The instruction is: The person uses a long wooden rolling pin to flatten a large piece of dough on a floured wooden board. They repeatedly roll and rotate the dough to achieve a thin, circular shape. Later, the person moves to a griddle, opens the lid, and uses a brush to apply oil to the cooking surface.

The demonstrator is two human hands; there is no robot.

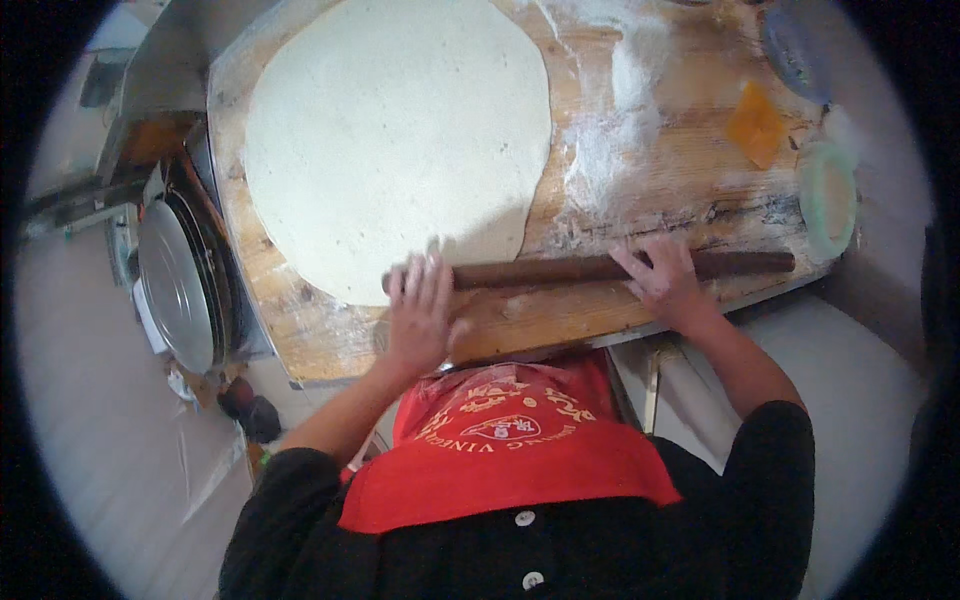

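Observation:
A large, thin, roughly round sheet of dough lies flat on a floured wooden board. Across its near edge and on to the bare wood at the right rests a long dark rolling pin. My left hand lies over the pin's left end, fingers extended on top, near the edge of the dough. My right hand rests on the pin right of its middle, thumb and fingers spread over it. Both hands are slightly blurred, and whether either one grips the pin is hard to see.
Dry flour is scattered right of the dough. Along the board's right side are an orange scraper-like piece, a pale green round rim and a bluish round container. Round metal pans or lids stand upright left of the board.

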